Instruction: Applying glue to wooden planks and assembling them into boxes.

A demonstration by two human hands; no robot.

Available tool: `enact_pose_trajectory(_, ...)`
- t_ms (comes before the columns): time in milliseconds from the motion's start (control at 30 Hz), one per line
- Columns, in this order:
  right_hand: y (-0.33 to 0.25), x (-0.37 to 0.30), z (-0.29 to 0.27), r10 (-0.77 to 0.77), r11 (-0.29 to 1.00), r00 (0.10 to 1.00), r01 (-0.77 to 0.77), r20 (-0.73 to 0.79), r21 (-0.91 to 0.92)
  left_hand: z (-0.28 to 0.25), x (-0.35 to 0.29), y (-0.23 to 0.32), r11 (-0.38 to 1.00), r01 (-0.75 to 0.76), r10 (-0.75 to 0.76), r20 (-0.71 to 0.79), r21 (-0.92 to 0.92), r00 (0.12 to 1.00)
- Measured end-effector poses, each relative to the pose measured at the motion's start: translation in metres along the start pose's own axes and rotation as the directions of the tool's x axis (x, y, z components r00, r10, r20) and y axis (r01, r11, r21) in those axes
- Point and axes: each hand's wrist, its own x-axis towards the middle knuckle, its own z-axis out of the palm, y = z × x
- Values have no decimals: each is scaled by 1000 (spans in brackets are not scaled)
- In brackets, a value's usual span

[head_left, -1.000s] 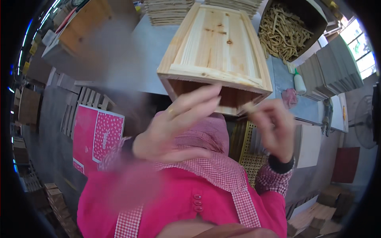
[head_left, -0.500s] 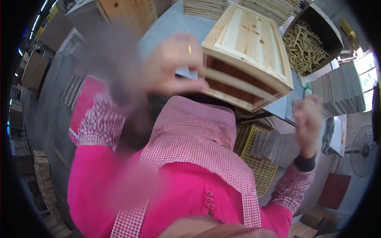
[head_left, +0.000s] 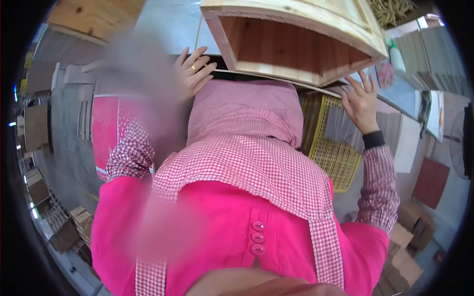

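A pale wooden box (head_left: 296,20) lies on the light table (head_left: 170,29) in front of me, its open side facing me and its reddish-brown inside showing. Beside the box's left wall, my left hand (head_left: 194,74) rests at the table edge with fingers spread; a gold ring is on one finger. Over at the lower right corner of the box, my right hand (head_left: 361,104) reaches to the table edge, fingers apart and holding nothing. Whether its fingertips touch the box I cannot tell. A blurred grey shape covers part of my left wrist.
Right of the box stand a white bottle with a green tip (head_left: 396,56) and stacked grey boards (head_left: 434,59). A yellow plastic crate (head_left: 340,165) sits below the table edge. A pink-and-white seat-like panel (head_left: 106,128) is at left.
Both hands, blurred and raised before, are now at the table edge with fingers extended. The box appears nearer and squarer to me. A blurred pale strip across its opening no longer shows.
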Motion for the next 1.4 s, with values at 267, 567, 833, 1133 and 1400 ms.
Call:
enact_pose_trajectory(267,-5,30,10,9,961,996,-34,-92,-274,4,-4,-19,982,-36,50,-76,183,996)
enact_pose_trajectory(567,-19,43,9,385,890,816,-205,-431,406,-31,19,17,996,-85,83,-95,-8,992)
enact_pose_trajectory(833,-9,77,-35,223,843,906,6,-361,538,-149,168,107,949,-312,298,-402,33,865)
enact_pose_trajectory(1133,27,98,-48,282,851,895,-68,-344,521,-105,258,118,880,-449,435,-115,-154,893)
enact_pose_trajectory(1400,144,178,48,386,666,888,-80,-250,742,-98,257,132,848,-452,391,-249,-277,886)
